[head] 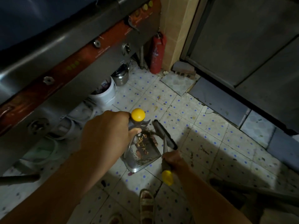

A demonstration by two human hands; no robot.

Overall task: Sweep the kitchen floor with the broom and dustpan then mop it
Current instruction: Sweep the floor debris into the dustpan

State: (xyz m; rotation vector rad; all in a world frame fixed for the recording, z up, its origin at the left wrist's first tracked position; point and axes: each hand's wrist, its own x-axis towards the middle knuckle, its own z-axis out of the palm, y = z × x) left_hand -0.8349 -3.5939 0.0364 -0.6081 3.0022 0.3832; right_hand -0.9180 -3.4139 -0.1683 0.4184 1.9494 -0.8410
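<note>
Left hand (106, 131) grips the yellow-capped handle of the grey metal dustpan (142, 152), already holding brown scraps, right hand (174, 160) grips the yellow-ended dark broom (163, 133) beside it, so sweeping looks partway through on the still-littered blue-dotted tiled floor (210, 143), mopping not yet begun.

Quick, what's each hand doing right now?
Left hand: grips the dustpan handle.
Right hand: grips the broom handle.
</note>
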